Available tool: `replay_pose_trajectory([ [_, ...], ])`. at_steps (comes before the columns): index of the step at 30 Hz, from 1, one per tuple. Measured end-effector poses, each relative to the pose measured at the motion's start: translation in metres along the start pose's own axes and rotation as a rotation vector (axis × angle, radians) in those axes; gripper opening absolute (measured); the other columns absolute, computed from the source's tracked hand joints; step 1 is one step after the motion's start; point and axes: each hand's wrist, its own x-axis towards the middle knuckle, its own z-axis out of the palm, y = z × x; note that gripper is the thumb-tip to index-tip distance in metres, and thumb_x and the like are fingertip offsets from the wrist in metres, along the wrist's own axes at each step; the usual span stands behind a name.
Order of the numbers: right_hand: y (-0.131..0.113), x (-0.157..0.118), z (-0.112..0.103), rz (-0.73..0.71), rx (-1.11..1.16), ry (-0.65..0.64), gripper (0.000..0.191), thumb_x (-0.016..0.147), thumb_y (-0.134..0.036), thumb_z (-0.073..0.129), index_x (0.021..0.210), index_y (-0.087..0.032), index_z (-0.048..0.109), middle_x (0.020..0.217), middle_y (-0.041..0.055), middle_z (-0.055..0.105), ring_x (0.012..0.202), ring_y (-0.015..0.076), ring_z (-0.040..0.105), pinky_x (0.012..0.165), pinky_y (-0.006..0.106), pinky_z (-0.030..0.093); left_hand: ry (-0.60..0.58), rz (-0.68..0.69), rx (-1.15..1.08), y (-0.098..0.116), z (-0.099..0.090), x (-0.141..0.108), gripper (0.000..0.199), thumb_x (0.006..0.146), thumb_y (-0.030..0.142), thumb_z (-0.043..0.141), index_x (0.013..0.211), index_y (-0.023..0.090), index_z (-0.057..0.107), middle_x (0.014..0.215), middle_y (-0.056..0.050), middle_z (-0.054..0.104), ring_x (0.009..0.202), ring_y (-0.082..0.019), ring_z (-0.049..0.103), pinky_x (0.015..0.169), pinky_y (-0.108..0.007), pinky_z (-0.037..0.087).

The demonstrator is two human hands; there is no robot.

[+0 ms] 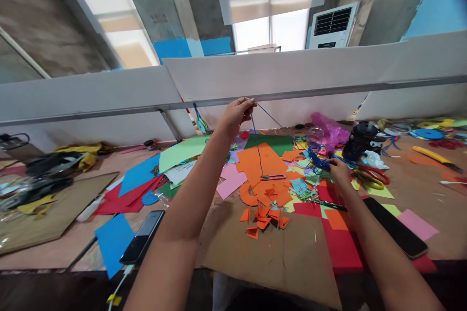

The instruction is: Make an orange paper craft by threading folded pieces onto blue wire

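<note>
My left hand [240, 112] is raised above the table, its fingers pinched on a blue string [260, 153]. One length of the string hangs down to the orange paper [255, 163]; another slants right toward a tangled blue bundle of string [316, 159]. At that bundle, my right hand [339, 172] is closed on its edge. Small thread snips [273, 177] lie on the orange paper, near the string's lower end. Several folded orange paper pieces [263, 216] are heaped in front, on a brown cardboard sheet [299, 248].
Left are a phone with a cable [143, 237], blue paper [115, 243] and red paper [127, 197]. Right lie a dark phone [394, 226], red-handled scissors [372, 174], a black bottle [361, 141] and a yellow cutter [436, 158]. A white partition [292, 70] runs behind.
</note>
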Motion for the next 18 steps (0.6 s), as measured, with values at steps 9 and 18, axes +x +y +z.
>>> replay_pose_trajectory([
  [9, -0.026, -0.008, -0.006, -0.014, -0.127, -0.154, 0.027, 0.064, -0.025, 0.051, 0.073, -0.020, 0.076, 0.069, 0.0049, 0.072, 0.064, 0.0211, 0.060, 0.059, 0.029, 0.042, -0.043, -0.013, 0.045, 0.005, 0.017, -0.002, 0.020, 0.091, 0.026, 0.059, 0.073, 0.017, 0.057, 0.064, 0.002, 0.050, 0.054, -0.006, 0.042, 0.055, -0.018, 0.039],
  [18, -0.107, -0.038, -0.007, -0.309, -0.035, -0.031, 0.029, 0.078, -0.027, 0.054, 0.095, -0.022, 0.077, 0.100, 0.0070, 0.073, 0.084, 0.0227, 0.064, 0.081, 0.035, 0.049, -0.115, -0.015, 0.187, 0.006, 0.035, 0.001, 0.021, 0.092, 0.024, 0.062, 0.073, 0.015, 0.059, 0.063, 0.002, 0.050, 0.054, -0.006, 0.043, 0.056, -0.019, 0.038],
])
